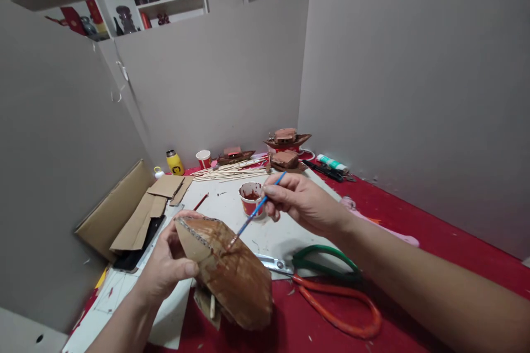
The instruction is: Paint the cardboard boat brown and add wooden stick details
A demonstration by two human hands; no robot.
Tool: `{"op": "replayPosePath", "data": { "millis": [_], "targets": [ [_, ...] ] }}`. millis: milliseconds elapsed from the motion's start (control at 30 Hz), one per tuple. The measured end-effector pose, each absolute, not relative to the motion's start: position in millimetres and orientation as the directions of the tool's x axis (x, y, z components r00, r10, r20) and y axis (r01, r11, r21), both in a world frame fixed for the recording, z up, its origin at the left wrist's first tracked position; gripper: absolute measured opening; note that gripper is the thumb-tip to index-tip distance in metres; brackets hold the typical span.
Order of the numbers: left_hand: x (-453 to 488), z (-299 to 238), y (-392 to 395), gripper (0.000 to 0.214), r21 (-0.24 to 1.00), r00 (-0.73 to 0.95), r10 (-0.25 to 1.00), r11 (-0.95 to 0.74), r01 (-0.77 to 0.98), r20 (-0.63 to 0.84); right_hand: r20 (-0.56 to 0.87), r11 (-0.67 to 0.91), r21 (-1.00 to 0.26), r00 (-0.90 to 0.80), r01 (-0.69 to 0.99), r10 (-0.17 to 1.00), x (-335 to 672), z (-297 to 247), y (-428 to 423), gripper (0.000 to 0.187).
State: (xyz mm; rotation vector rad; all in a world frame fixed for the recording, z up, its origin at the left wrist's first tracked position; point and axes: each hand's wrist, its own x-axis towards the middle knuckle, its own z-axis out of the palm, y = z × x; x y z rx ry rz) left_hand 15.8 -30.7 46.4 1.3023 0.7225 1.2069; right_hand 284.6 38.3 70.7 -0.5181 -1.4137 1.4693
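My left hand (171,259) grips one end of a cardboard model boat (244,276), tilted so its brown-painted side faces up. Bare tan cardboard shows at the end by my thumb. Between the thumb and fingers of my right hand (290,198) is a thin blue paintbrush (256,212), its tip touching the boat's surface near the unpainted end. Just behind the brush stands a paper cup (250,207) with reddish-brown paint inside. Scissors (331,287) with one green and one orange-red handle lie right of the boat, their blades partly hidden behind it.
Cardboard pieces (141,215) lie at the left. Thin wooden sticks (232,170), a yellow bottle (174,162), another paper cup (203,159) and brown model boats (287,137) are at the back. A white-and-green tube (332,163) lies back right. White paper (223,198) covers part of the red table.
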Motion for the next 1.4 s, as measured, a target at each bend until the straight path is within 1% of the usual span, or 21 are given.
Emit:
{"op": "replayPosePath", "data": {
  "millis": [67,133,167,200,267,300,333,400,500,600,733,867,1000,1100,1233,1400],
  "targets": [
    [15,49,-31,0.077,0.954,0.233,0.948,-0.153,-0.259,0.215,0.359,0.25,-0.913,-0.343,-0.322,0.868,298,75,43,0.036],
    [15,50,-31,0.077,0.948,0.184,0.959,-0.157,-0.277,0.213,0.429,0.38,-0.892,-0.191,-0.245,0.883,311,80,51,0.038],
    [15,51,-31,0.079,0.944,0.163,0.964,-0.158,-0.289,0.211,0.464,0.443,-0.881,-0.119,-0.163,0.878,316,83,56,0.037],
    [15,50,-30,0.08,0.941,0.147,0.967,-0.156,-0.3,0.207,0.494,0.492,-0.869,-0.079,-0.041,0.866,320,85,61,0.036],
    [14,49,-28,0.084,0.939,0.142,0.97,-0.147,-0.312,0.199,0.532,0.541,-0.803,-0.109,0.25,0.839,324,87,72,0.031],
    [13,47,-27,0.084,0.94,0.15,0.969,-0.142,-0.31,0.196,0.531,0.548,-0.748,-0.158,0.375,0.832,323,87,78,0.029],
    [11,46,-26,0.083,0.943,0.158,0.969,-0.135,-0.304,0.19,0.52,0.55,-0.697,-0.204,0.46,0.83,321,85,83,0.027],
    [9,44,-24,0.079,0.951,0.17,0.97,-0.123,-0.284,0.176,0.492,0.548,-0.631,-0.264,0.549,0.83,313,81,91,0.023],
    [7,42,-22,0.074,0.961,0.178,0.972,-0.104,-0.256,0.153,0.455,0.546,-0.558,-0.319,0.625,0.831,298,72,101,0.019],
    [8,43,-22,0.074,0.963,0.182,0.972,-0.103,-0.248,0.151,0.433,0.552,-0.524,-0.356,0.648,0.828,286,66,108,0.017],
    [9,44,-21,0.075,0.963,0.147,0.978,-0.108,-0.245,0.147,0.441,0.563,-0.551,-0.358,0.616,0.823,289,62,113,0.018],
    [7,43,-19,0.074,0.966,0.17,0.977,-0.085,-0.245,0.129,0.496,0.568,-0.606,-0.293,0.558,0.817,306,63,111,0.031],
    [11,44,-20,0.075,0.965,0.132,0.986,-0.069,-0.253,0.105,0.523,0.559,-0.638,-0.236,0.529,0.819,321,64,104,0.04],
    [18,46,-22,0.075,0.961,0.104,0.99,-0.061,-0.268,0.092,0.504,0.55,-0.647,-0.245,0.528,0.828,321,60,104,0.037],
    [22,48,-24,0.069,0.959,0.106,0.991,-0.047,-0.28,0.08,0.464,0.556,-0.653,-0.308,0.514,0.83,308,49,113,0.025],
    [15,45,-20,0.071,0.964,0.144,0.985,-0.059,-0.261,0.099,0.457,0.566,-0.685,-0.334,0.458,0.824,299,41,123,0.023]
  ]
}}
